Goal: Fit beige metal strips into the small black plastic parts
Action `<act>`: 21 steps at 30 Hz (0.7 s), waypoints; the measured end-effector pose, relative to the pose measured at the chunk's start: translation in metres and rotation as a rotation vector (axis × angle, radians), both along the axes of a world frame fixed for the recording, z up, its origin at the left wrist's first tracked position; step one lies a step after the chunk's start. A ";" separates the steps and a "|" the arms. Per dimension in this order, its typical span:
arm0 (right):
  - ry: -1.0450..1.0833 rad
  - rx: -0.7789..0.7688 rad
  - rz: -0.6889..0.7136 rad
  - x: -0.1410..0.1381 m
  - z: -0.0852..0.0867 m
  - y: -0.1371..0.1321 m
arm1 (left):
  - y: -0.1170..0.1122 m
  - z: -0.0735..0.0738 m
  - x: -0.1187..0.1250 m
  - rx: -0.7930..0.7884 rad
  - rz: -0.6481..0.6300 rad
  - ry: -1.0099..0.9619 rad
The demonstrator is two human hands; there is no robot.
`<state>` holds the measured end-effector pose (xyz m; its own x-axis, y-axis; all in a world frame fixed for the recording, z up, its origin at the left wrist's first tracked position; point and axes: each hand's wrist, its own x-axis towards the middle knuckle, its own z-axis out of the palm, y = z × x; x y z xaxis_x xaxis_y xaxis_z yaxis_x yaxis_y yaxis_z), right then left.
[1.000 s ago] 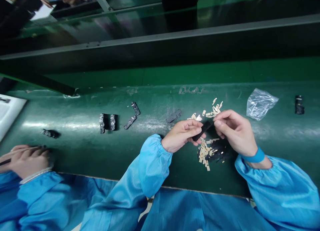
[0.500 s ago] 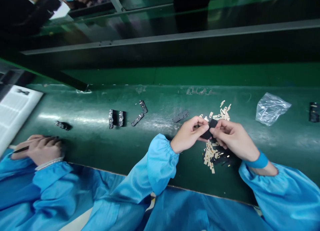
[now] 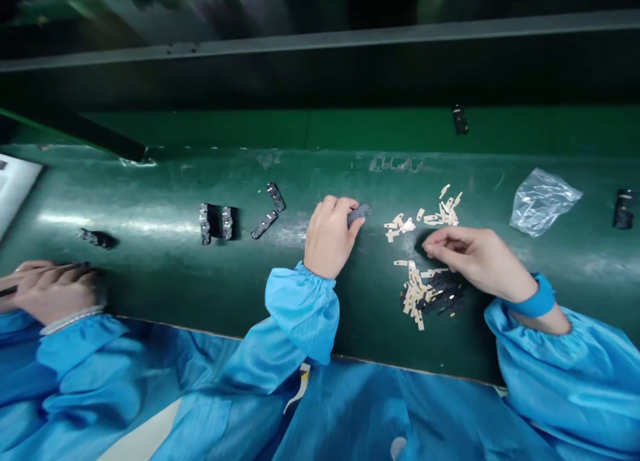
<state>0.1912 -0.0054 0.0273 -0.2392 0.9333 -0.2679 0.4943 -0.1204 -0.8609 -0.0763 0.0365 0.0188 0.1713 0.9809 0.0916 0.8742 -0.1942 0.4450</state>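
Observation:
My left hand [image 3: 330,237] is closed at the left end of a flat dark grey plastic part [image 3: 361,212] on the green bench. Its thumb and fingers grip that end, and the far end sticks out to the right. My right hand [image 3: 465,256], with a blue wristband, hovers over the bench, thumb and fingertips drawn together and no object visible between them. Near it lie a pile of small cream strips [image 3: 416,293], a heap of small black pieces [image 3: 445,292] and more loose cream strips [image 3: 445,212].
A clear plastic bag [image 3: 545,204] and a black part [image 3: 624,208] lie to the right. Another black part [image 3: 459,120] rests on the back green strip. Black assemblies [image 3: 227,223] stand to the left, near a co-worker's hands [image 3: 55,291]. A dark post [image 3: 80,128] slants down at back left.
My hands have parted from the black part they held together. The left moved left onto the flat grey part. A black part now shows on the back strip. The view has tilted down slightly.

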 end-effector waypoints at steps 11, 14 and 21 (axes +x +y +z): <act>-0.504 0.164 0.388 0.011 0.014 -0.010 | 0.008 0.010 -0.008 -0.136 0.075 -0.134; -0.566 0.155 0.411 0.003 0.015 -0.015 | 0.009 0.009 -0.012 -0.078 0.071 -0.109; -0.368 0.157 0.409 0.003 0.011 -0.008 | 0.006 0.009 -0.013 -0.034 0.038 -0.133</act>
